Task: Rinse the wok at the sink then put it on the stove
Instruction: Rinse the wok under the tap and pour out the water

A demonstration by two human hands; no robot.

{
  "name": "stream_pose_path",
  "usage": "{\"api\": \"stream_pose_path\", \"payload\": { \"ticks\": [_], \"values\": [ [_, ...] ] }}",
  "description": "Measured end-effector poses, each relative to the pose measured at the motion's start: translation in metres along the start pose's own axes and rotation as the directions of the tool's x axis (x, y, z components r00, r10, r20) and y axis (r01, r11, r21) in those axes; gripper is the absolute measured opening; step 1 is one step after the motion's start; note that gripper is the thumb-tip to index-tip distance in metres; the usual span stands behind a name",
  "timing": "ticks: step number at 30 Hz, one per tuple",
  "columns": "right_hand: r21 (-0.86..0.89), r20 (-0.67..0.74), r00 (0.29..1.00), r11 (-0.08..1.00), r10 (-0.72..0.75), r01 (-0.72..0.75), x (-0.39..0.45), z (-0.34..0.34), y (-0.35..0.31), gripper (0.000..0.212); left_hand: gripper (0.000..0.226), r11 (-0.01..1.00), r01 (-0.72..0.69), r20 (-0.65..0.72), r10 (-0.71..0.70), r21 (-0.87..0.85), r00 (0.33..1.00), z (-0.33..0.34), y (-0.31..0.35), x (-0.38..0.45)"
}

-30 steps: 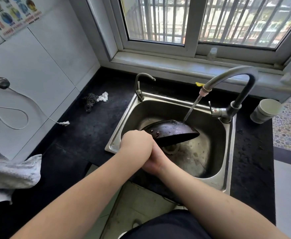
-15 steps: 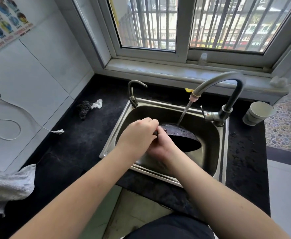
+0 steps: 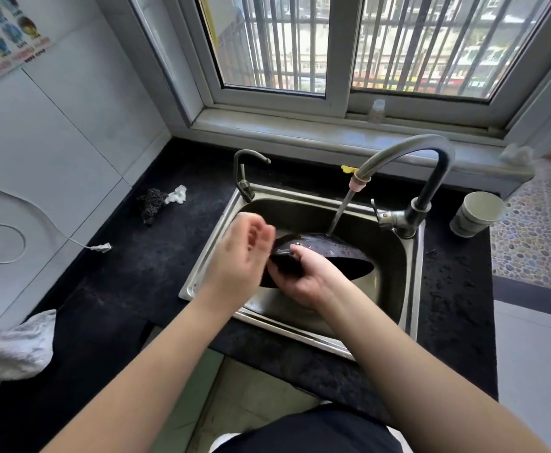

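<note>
The wok (image 3: pixel 329 256) sits tipped over inside the steel sink (image 3: pixel 202 282), its dark wet outside facing up and its far edge under a thin stream of water (image 3: pixel 339 214) that falls from the tall curved tap (image 3: pixel 408 152). The right hand (image 3: pixel 303 276) grips the wok at its near left edge, fingers curled around the black handle (image 3: pixel 282 266) just below two rivets. The left hand (image 3: pixel 241 256) hovers just left of the wok, over the sink's left rim, with its fingers loosely bent and slightly apart; it is blurred, and it holds nothing that can be seen.

A second, smaller tap (image 3: pixel 244 171) stands at the far left corner of the sink. On the dark counter (image 3: pixel 137 273), to the left of the sink, lie a scouring pad (image 3: pixel 151 201) and a scrap of white tissue (image 3: pixel 176 194) touching it. A white cable (image 3: pixel 71 238) trails across the counter from the wall. A grey cloth (image 3: pixel 12 348) lies at the near left edge. A paper cup (image 3: pixel 476 214) stands right of the tall tap.
</note>
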State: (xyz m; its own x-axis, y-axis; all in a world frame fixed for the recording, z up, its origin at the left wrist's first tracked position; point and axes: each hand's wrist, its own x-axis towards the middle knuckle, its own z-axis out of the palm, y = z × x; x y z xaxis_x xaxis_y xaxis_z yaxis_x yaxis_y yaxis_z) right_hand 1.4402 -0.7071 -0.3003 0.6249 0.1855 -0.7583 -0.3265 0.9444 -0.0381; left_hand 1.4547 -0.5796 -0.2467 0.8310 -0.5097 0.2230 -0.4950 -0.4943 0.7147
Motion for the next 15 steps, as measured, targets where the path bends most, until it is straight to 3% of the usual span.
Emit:
{"api": "stream_pose_path", "payload": {
  "ticks": [2, 4, 5, 7, 10, 12, 15],
  "values": [
    [-0.010, -0.061, 0.996, 0.998, -0.059, 0.059, -0.006, -0.003, 0.001, 0.020, 0.039, 0.946, 0.299, -0.001, -0.302, -0.126, 0.953, 0.007, -0.021, -0.001],
    [-0.004, -0.084, 0.991, 0.994, -0.107, 0.107, -0.009, -0.008, 0.003, 0.022, 0.052, 0.706, 0.634, 0.203, -0.602, -0.316, 0.772, 0.019, -0.040, -0.002],
    [-0.003, -0.085, 0.988, 0.991, -0.130, 0.131, -0.010, -0.009, 0.006, 0.024, 0.056, 0.566, 0.747, 0.320, -0.677, -0.349, 0.663, 0.025, -0.046, -0.004],
    [0.019, -0.095, 0.979, 0.983, -0.179, 0.181, -0.012, -0.007, 0.011, 0.025, 0.062, 0.367, 0.868, 0.516, -0.699, -0.335, 0.495, 0.036, -0.056, -0.008],
    [0.064, -0.133, 0.971, 0.976, -0.199, 0.208, -0.018, -0.004, 0.020, 0.030, 0.069, 0.263, 0.930, 0.723, -0.586, -0.257, 0.365, 0.051, -0.063, -0.010],
    [-0.036, -0.138, 0.967, 0.976, -0.216, 0.213, -0.020, -0.007, 0.029, 0.036, 0.068, 0.244, 0.938, 0.790, -0.510, -0.246, 0.340, 0.058, -0.063, -0.008],
    [-0.255, -0.156, 0.962, 0.950, -0.222, 0.178, -0.024, -0.018, 0.040, 0.048, 0.061, 0.195, 0.935, 0.823, -0.445, -0.297, 0.354, 0.063, -0.058, -0.005]
  ]
}}
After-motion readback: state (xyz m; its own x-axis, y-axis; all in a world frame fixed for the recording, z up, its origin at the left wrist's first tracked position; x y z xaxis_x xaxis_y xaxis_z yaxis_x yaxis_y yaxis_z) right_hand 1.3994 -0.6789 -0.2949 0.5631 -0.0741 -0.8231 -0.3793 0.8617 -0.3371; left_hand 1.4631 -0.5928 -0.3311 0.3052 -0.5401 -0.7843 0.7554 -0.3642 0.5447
